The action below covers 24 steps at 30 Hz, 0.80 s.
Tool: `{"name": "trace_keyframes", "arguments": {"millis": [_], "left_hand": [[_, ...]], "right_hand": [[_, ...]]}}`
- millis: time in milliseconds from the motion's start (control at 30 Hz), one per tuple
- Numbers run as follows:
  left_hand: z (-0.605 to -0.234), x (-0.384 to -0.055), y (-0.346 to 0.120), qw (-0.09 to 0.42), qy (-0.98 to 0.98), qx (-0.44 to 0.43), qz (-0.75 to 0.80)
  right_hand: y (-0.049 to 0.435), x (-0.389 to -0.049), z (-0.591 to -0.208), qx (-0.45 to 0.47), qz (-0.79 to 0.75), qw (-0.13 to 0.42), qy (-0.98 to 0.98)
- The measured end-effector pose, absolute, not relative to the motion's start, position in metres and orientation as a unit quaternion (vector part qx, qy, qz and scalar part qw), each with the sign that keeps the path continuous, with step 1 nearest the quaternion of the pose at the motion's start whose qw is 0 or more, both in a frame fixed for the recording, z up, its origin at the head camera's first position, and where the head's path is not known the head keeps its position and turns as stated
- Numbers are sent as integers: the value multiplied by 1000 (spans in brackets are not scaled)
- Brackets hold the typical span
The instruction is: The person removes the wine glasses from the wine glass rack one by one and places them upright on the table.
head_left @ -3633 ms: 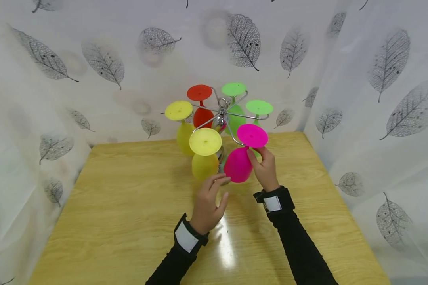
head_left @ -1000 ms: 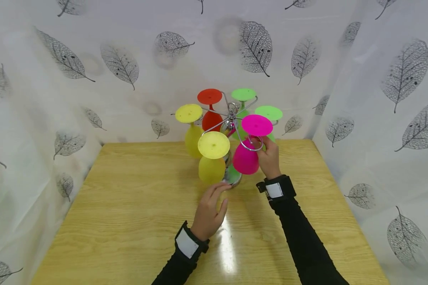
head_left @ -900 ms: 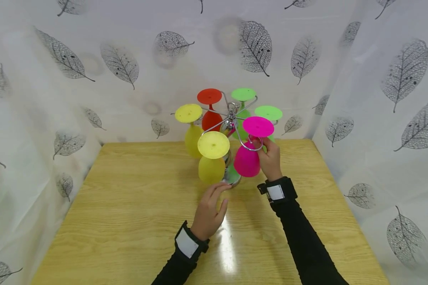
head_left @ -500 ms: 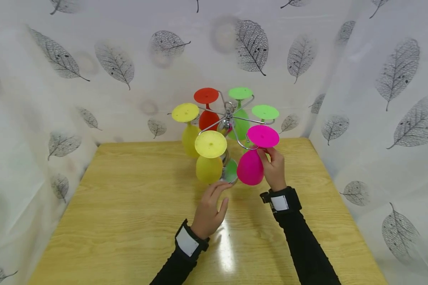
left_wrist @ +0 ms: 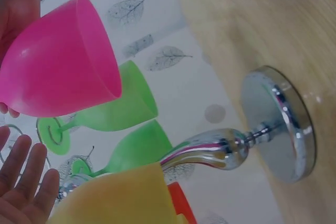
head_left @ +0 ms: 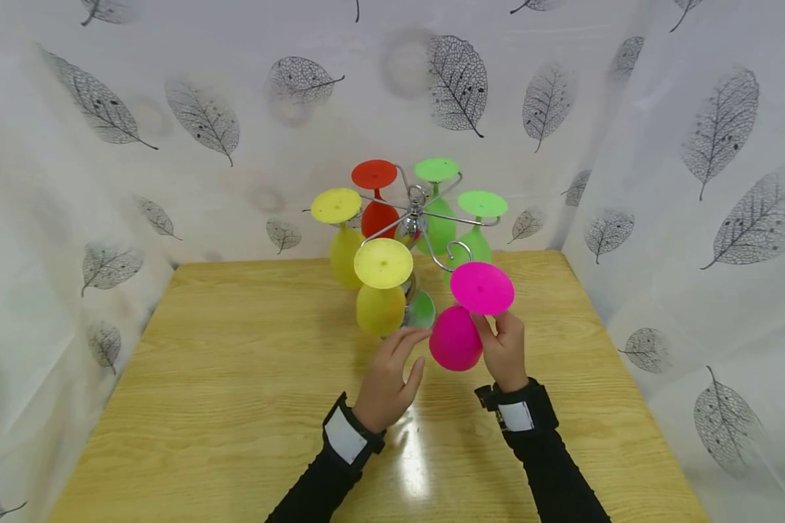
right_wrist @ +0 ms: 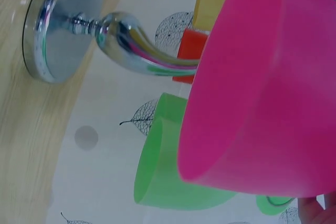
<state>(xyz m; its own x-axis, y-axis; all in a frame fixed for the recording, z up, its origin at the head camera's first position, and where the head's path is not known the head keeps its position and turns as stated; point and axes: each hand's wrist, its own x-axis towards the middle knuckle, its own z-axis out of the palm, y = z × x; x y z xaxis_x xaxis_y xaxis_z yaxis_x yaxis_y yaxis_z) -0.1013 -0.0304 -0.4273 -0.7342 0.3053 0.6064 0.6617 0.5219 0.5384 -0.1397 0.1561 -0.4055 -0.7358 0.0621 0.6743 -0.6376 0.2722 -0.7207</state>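
Note:
My right hand (head_left: 505, 351) pinches the stem of a pink plastic goblet (head_left: 456, 340), which hangs upside down, foot upward, in front of the chrome rack (head_left: 416, 211). A bare curled hook (head_left: 460, 253) of the rack shows just behind the goblet's foot. My left hand (head_left: 386, 381) holds nothing; its fingers are loosely extended, with the fingertips beside the pink bowl. In the left wrist view the pink goblet (left_wrist: 63, 59) has its opening toward the table, above the chrome base (left_wrist: 278, 124). Most of the right fingers are hidden behind the goblet in the head view.
Upside down on the rack hang two yellow goblets (head_left: 381, 309), a red goblet (head_left: 379, 218) and two green goblets (head_left: 474, 247). The rack stands near the back edge of a wooden table (head_left: 235, 378). A leaf-patterned white curtain (head_left: 222, 43) surrounds the back and sides.
The right hand has drawn the pink goblet off its hook, toward the front and lower in the head view. The left hand has stayed nearly in place.

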Motion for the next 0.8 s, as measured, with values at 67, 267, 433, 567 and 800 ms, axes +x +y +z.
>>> {"name": "trace_keyframes", "arguments": {"millis": [67, 267, 433, 567, 800], "left_hand": [[-424, -101, -30, 238, -840, -297, -386], [-410, -103, -29, 313, -811, -353, -347], [-403, -104, -35, 330, -799, -380, -329], [-404, -103, -43, 330, -796, -389, -327], [-409, -99, -53, 344, -803, -383, -302]], "right_hand": [[152, -133, -407, 202, 568, 310, -735], [138, -119, -412, 248, 576, 297, -720], [126, -115, -416, 266, 570, 288, -722], [119, -115, -417, 285, 557, 282, -727], [110, -113, -423, 333, 564, 248, -714]]}}
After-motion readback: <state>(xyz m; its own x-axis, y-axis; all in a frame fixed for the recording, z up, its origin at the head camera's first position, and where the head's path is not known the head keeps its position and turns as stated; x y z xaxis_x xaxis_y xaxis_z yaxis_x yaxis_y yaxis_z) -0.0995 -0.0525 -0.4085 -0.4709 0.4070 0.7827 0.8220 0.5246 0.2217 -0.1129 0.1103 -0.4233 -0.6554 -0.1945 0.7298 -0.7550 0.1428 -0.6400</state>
